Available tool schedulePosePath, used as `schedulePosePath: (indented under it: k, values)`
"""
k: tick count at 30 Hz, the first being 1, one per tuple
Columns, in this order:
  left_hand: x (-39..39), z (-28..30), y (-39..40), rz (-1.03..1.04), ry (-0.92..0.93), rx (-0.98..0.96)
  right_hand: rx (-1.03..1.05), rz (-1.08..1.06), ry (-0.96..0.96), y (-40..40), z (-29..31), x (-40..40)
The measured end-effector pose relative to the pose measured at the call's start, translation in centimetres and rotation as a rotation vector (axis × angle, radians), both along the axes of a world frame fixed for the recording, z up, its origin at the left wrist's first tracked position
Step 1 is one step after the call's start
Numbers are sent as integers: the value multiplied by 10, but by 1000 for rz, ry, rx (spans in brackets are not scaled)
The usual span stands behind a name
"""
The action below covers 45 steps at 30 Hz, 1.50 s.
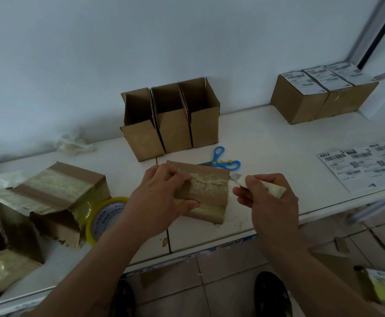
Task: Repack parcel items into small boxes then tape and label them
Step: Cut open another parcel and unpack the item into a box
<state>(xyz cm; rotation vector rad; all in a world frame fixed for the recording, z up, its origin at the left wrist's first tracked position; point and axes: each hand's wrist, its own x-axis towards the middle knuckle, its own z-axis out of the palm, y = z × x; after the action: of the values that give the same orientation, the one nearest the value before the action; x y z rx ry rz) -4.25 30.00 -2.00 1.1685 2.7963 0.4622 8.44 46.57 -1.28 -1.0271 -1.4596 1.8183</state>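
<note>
A flat taped cardboard parcel lies on the white table in front of me. My left hand grips its left end, fingers curled over the top and thumb on the near side. My right hand holds a small utility knife, its blade tip just off the parcel's right edge. Three open small boxes stand in a row behind the parcel. A roll of yellow tape lies left of my left hand. Shipping labels lie at the right.
Blue scissors lie just behind the parcel. A torn-open large carton sits at the left. Three sealed, labelled boxes stand at the back right. Crumpled plastic lies by the wall. Cardboard scraps cover the floor at the right.
</note>
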Motion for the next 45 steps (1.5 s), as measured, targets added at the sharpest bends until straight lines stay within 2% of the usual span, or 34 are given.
schedulePosePath:
  k: [11,28,31,33,35,39,45]
  values:
    - [3,-1,2,30,-1,4,146,45,-81,-20,-2,13]
    - [3,1,1,32,-27,13,79,51,-142,-29,-1,35]
    - [2,2,0,48,-128,96,151,-2,-95,-11,16,34]
    - [3,3,-1,139,-269,260,220,74,-35,0,30,29]
    - [3,3,-1,257,-352,368,264,262,-12,6,41,17]
    - [-2,2,-7,394,-466,261,432,565,-83,8,42,-15]
    - [-6,6,-20,343,-670,263,482,714,-88,-9,34,-57]
